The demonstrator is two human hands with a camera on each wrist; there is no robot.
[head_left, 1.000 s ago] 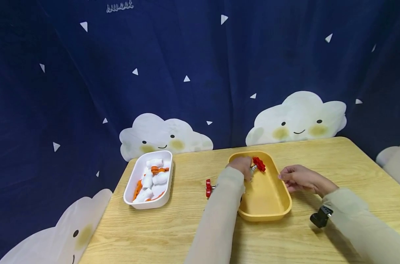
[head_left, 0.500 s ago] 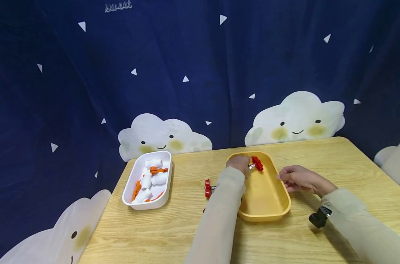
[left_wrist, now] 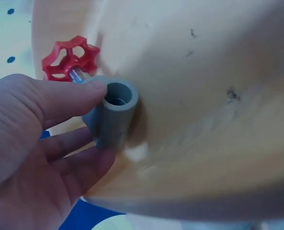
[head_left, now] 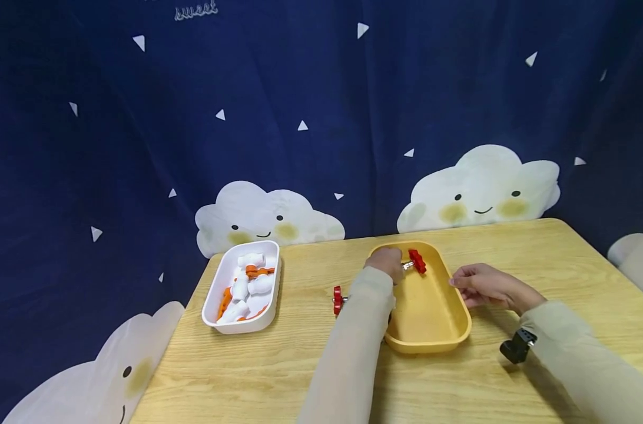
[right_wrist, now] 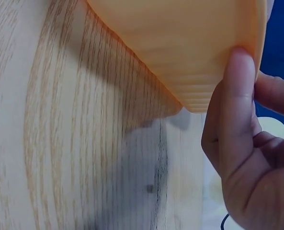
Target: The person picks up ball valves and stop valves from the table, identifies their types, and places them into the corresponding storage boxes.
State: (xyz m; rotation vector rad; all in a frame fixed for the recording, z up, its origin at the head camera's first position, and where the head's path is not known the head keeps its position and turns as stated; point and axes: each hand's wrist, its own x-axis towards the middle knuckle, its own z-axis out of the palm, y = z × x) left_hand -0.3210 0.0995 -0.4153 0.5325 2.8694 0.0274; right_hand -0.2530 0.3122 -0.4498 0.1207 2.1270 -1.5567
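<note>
In the left wrist view my left hand [left_wrist: 31, 139] holds a stop valve by its grey pipe-socket body [left_wrist: 118, 112], thumb on top and fingers beneath. Its red handwheel [left_wrist: 72, 60] points away from the hand. The valve is inside the yellow tray [head_left: 427, 312], near its far left corner in the head view; whether it touches the floor I cannot tell. My right hand [head_left: 486, 287] pinches the tray's right rim between thumb and fingers, seen closely in the right wrist view [right_wrist: 256, 139].
Left of the yellow tray, a second red handwheel [head_left: 337, 301] lies on the wooden table [head_left: 231, 377], partly behind my left sleeve. Further left stands a white tray [head_left: 245, 327] with several white pipe fittings and orange parts. A dark blue curtain [head_left: 279, 76] hangs behind the table.
Only the head view has shifted slightly. Both hands keep their places, the left on the valve and the right at the yellow tray's rim.
</note>
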